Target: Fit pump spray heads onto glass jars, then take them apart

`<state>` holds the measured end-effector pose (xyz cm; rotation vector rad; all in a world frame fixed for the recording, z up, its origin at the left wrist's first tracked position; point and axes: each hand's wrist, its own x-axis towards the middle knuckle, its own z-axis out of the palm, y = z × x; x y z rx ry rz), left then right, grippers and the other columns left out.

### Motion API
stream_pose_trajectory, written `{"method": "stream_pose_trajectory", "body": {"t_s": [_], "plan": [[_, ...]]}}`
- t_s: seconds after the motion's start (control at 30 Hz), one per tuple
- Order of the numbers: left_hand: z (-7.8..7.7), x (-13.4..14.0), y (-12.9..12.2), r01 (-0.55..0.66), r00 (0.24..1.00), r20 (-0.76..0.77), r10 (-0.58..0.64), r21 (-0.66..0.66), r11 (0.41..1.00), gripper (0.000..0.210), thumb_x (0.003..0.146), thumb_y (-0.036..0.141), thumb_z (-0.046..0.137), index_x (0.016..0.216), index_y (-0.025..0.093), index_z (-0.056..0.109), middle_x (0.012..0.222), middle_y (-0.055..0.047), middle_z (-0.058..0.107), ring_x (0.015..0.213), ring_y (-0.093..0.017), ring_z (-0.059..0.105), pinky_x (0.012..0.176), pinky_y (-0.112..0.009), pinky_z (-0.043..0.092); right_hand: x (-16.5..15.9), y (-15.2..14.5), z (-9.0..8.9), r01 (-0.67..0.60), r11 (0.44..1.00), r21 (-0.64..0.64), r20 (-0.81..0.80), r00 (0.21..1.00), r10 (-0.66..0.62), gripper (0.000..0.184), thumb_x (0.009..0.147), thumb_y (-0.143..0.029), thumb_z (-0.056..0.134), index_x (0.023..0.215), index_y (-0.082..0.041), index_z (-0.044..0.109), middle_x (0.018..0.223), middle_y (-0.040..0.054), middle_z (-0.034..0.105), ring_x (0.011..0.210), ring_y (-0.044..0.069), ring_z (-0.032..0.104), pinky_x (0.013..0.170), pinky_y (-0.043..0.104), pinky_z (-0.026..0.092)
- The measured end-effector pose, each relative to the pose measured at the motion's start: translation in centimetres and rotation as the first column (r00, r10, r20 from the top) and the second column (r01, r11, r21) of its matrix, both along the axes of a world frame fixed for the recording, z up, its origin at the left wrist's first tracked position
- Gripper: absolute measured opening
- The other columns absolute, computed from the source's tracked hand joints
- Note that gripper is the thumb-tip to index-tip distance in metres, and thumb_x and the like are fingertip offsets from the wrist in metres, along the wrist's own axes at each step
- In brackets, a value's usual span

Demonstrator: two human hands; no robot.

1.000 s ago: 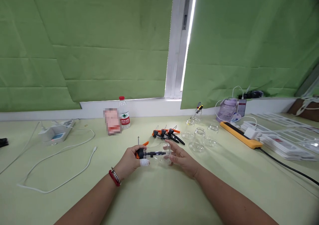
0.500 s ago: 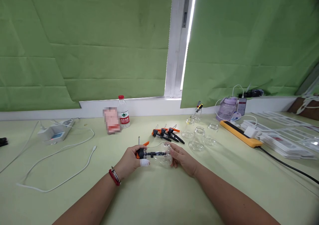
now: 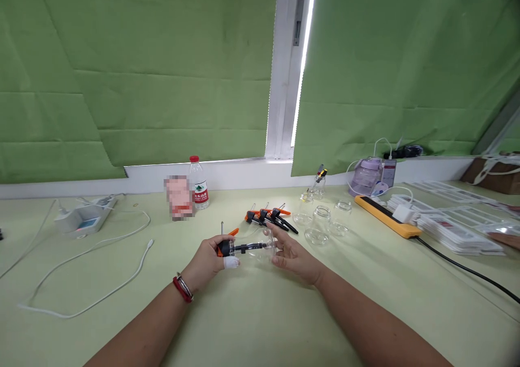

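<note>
- Left hand (image 3: 212,256): closed round the black-and-orange cap (image 3: 225,247) at a glass bottle's neck; white wrap (image 3: 231,262) on the thumb.
- Bottle (image 3: 260,256): on its side between the two hands, just above or touching the worktop (image 3: 247,323); cannot tell which. Neck towards the left hand, base towards the right.
- Right hand (image 3: 298,260): half open, fingers spread about the base, thumb near its lower edge. Cannot tell how firmly it bears on the glass.
- Dark stem (image 3: 252,247) lies lengthwise inside the bottle, running from the cap towards the base.
- Done, by the look of it: cap at the mouth, stem inside. Whether it is tight, cannot tell.
- Left, in my judgement: three loose caps (image 3: 264,215) lie in a bunch beyond the bottle, on no glass. Beside them, to the right, three uncapped jars (image 3: 317,236) stand upright.
- So one set looks joined, or nearly, against three apart.
- Behind the jars: tools (image 3: 322,173) upright in another glass.
</note>
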<state>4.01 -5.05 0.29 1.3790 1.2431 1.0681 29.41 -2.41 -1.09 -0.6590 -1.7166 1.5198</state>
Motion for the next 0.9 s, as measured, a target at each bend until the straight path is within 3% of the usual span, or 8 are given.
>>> {"method": "stream_pose_trajectory", "body": {"t_s": [0.27,0.47,0.57,0.67,0.73,0.83,0.9], "plan": [[-0.47,-0.08,0.15,0.004,1.000,-0.030,-0.004,0.015,1.000,0.058,0.048,0.025,0.083,0.100,0.015,0.061,0.077,0.002,0.058,0.069,-0.013,0.052,0.066,-0.025,0.046,-0.13,0.38,-0.43,0.007,0.996,-0.094,-0.029,1.000,-0.010,0.073,0.073,-0.038,0.070,0.136,-0.035,0.035,0.126,0.0072,0.041,0.092,0.016,0.053,0.075,0.032,0.045],[-0.67,0.00,0.14,0.013,0.998,-0.058,-0.012,0.021,1.000,0.058,0.047,0.024,0.083,0.101,0.016,0.062,0.082,0.001,0.058,0.071,-0.013,0.052,0.067,-0.025,0.045,-0.59,0.48,-0.74,0.048,0.983,-0.180,-0.022,0.998,-0.053,0.063,0.078,-0.048,0.061,0.132,-0.021,0.042,0.089,0.0037,0.052,0.068,0.012,0.055,0.062,0.028,0.044],[-0.84,-0.10,0.20,0.025,0.998,-0.057,-0.024,0.022,0.999,0.058,0.048,0.025,0.083,0.102,0.015,0.061,0.082,0.000,0.058,0.072,-0.013,0.052,0.068,-0.025,0.045,-0.74,0.60,-0.87,0.042,0.979,-0.199,-0.017,0.999,-0.046,0.062,0.080,-0.051,0.057,0.132,-0.019,0.042,0.084,0.0030,0.054,0.065,0.013,0.055,0.060,0.026,0.043],[-0.81,-0.24,0.28,0.031,0.998,-0.058,-0.030,0.017,0.999,0.059,0.049,0.024,0.083,0.102,0.015,0.061,0.080,0.000,0.058,0.071,-0.013,0.052,0.067,-0.026,0.045,-0.65,0.59,-0.85,0.040,0.985,-0.171,0.005,0.999,-0.040,0.062,0.082,-0.052,0.053,0.133,-0.019,0.040,0.089,0.0061,0.056,0.069,0.013,0.055,0.060,0.027,0.043],[-0.65,-0.34,0.30,0.029,0.998,-0.050,-0.028,0.019,0.999,0.059,0.049,0.024,0.083,0.102,0.015,0.060,0.080,0.000,0.059,0.071,-0.013,0.053,0.067,-0.026,0.045,-0.46,0.47,-0.67,0.042,0.991,-0.130,0.015,0.999,-0.040,0.066,0.082,-0.050,0.056,0.138,-0.023,0.034,0.108,0.0105,0.054,0.081,0.016,0.055,0.065,0.028,0.045],[-0.33,-0.41,0.28,0.003,0.999,-0.041,-0.002,0.025,1.000,0.059,0.048,0.024,0.083,0.101,0.015,0.061,0.080,0.000,0.059,0.071,-0.013,0.052,0.067,-0.025,0.045,-0.18,0.20,-0.22,0.023,0.999,-0.042,0.000,1.000,-0.023,0.078,0.077,-0.042,0.065,0.142,-0.034,0.021,0.139,0.0093,0.033,0.106,0.019,0.047,0.079,0.031,0.045],[-0.13,-0.34,0.23,-0.013,0.999,-0.034,0.014,0.025,1.000,0.059,0.047,0.024,0.083,0.100,0.015,0.061,0.079,0.000,0.059,0.070,-0.013,0.052,0.067,-0.025,0.045,-0.11,0.09,-0.01,0.004,1.000,0.007,-0.008,1.000,-0.004,0.080,0.075,-0.037,0.069,0.141,-0.037,0.023,0.143,0.0064,0.026,0.111,0.019,0.042,0.085,0.033,0.043]]}}
